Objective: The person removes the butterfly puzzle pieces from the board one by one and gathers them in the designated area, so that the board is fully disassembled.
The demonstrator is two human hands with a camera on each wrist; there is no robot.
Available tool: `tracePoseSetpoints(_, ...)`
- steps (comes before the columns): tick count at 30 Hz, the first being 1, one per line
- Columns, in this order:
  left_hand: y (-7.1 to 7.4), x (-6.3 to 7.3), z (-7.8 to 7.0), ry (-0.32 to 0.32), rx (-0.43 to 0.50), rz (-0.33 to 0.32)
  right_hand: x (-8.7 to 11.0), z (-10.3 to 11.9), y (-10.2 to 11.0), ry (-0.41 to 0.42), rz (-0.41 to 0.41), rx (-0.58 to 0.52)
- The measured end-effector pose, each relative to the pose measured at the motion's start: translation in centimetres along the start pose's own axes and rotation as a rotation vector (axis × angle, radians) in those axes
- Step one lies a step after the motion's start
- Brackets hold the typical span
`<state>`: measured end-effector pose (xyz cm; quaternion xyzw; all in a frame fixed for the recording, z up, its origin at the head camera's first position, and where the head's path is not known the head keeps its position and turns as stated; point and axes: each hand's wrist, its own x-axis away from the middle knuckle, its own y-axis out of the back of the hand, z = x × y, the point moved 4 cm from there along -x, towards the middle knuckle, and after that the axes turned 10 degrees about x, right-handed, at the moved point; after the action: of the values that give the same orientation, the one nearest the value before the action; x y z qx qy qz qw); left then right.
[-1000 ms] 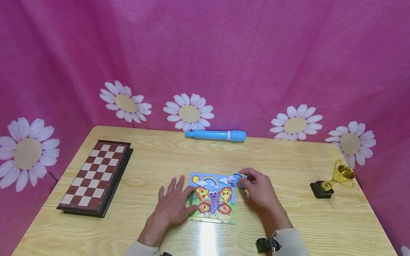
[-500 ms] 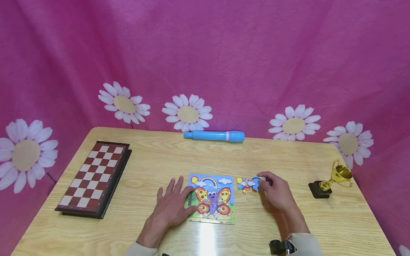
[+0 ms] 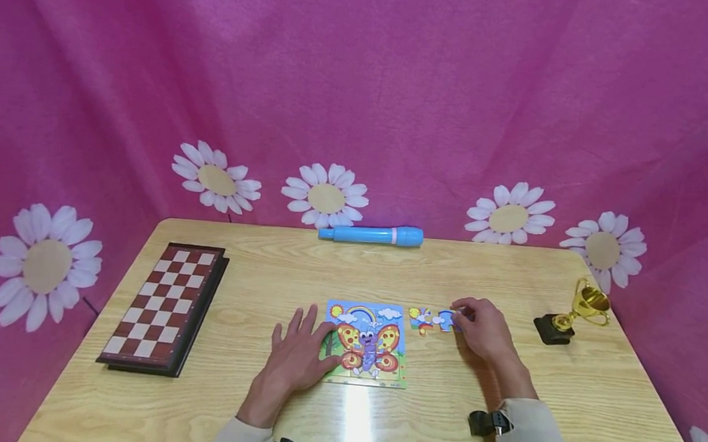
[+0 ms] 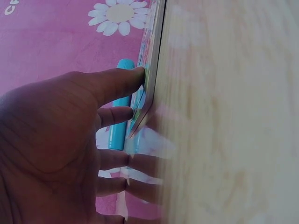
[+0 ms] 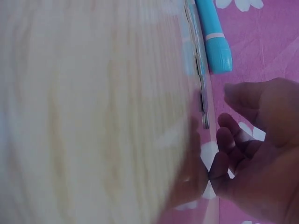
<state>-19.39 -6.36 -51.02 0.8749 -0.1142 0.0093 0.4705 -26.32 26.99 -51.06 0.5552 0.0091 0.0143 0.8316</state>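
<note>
A butterfly jigsaw puzzle [image 3: 370, 345] lies flat in the middle of the table, its pieces filling the tray. My left hand [image 3: 298, 357] rests at its left side with fingers spread. In the left wrist view, the thumb [image 4: 122, 83] and index fingertip touch the puzzle's edge [image 4: 152, 70]. Right of the puzzle, several loose jigsaw pieces [image 3: 432, 318] showing sun, cloud and rainbow lie close together. My right hand [image 3: 485, 329] is at the right end of this group. In the right wrist view its thumb and loosely bent fingers stand apart, with nothing between them, beside the pieces [image 5: 205, 119].
A folded chessboard [image 3: 163, 307] lies at the left of the wooden table [image 3: 277, 263]. A blue stick-shaped thing [image 3: 370, 234] with a pink band lies along the back edge. A gold trophy cup [image 3: 576, 312] on a black base stands at the right. Pink flowered cloth [image 3: 362, 98] surrounds the table.
My right hand has carried a rainbow jigsaw piece rightward from the puzzle's top right corner, set it by the other loose pieces and let go. The left hand has stayed put.
</note>
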Motion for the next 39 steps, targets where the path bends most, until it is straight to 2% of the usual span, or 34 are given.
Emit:
tracePoseSetpoints(6,0.1,0.0,-0.1,-0.002,-0.002,-0.007,0.3,1.3,-0.1,-0.044,-0.015,-0.101)
tracePoseSetpoints(13,0.1,0.1,-0.2,-0.016,0.004,-0.013,0.7,4.8,-1.1,0.051,-0.002,-0.134)
tracePoseSetpoints(20,0.2,0.1,-0.2,-0.014,0.0,-0.013,0.8,7.4,-2.2,0.124,0.019,-0.154)
tracePoseSetpoints(31,0.1,0.0,-0.2,-0.008,0.012,-0.008,0.9,10.3,-3.9,0.204,0.131,-0.087)
tracePoseSetpoints(39,0.1,0.0,-0.1,-0.003,0.003,0.001,1.3,11.5,-4.2,0.286,0.128,0.042)
